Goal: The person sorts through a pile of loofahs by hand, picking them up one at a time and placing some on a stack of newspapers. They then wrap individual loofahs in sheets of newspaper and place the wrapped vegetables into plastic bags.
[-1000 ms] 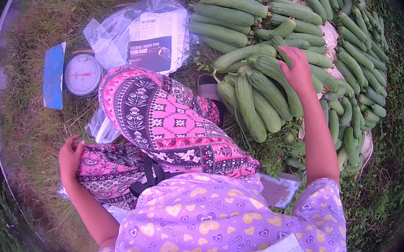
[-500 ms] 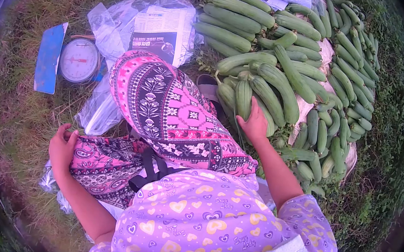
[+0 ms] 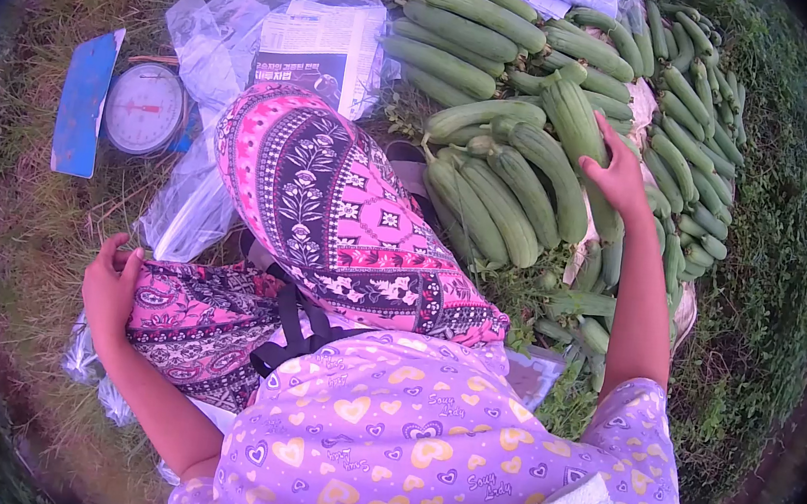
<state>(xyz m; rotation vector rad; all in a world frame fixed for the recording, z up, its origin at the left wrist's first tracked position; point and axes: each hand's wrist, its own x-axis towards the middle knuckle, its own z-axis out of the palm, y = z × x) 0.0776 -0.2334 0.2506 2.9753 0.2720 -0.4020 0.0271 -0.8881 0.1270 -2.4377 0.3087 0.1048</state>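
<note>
My right hand (image 3: 620,181) is wrapped round a long green gourd (image 3: 573,122) on the right side of the pile, thumb on its near side. Beside that gourd, several more gourds (image 3: 524,188) lie side by side, their ends toward my shoe. My left hand (image 3: 111,285) is over by my bent knee in patterned pink trousers (image 3: 177,310). Its fingers are loosely curled and apart, with nothing in them.
Several stacked gourds (image 3: 452,65) lie at the top, and more (image 3: 698,137) are spread on a pale cloth (image 3: 644,102) to the right. Left of my legs are a dial scale (image 3: 145,107), a blue board (image 3: 86,102), newspaper (image 3: 319,52) and clear plastic bags (image 3: 210,42) on grass.
My right hand has moved up and to the right, from a gourd in the near bunch to the gourd at its right edge. My left hand stays by the knee.
</note>
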